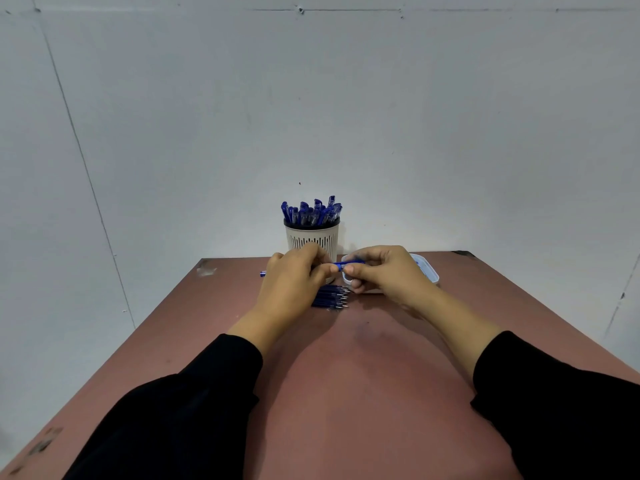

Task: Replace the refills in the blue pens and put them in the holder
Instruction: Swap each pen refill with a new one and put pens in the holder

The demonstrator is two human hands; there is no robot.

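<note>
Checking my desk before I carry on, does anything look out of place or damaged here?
One small blue piece lies alone on the reddish-brown table, left of the left hand, apart from the bundle of dark blue refills. The table's far corners look chipped. Nothing is spilled.

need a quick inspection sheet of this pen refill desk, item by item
surface: reddish-brown table, scuffed, with marks near its left edge
job's things: holder at the far edge, full of blue pens; one blue pen held between both hands; row of refills lying below the hands; clear container partly hidden behind the right hand
clutter: small blue piece left of the left hand
hands: left hand and right hand each grip the pen
cables: nothing seen
surroundings: plain grey wall
</note>
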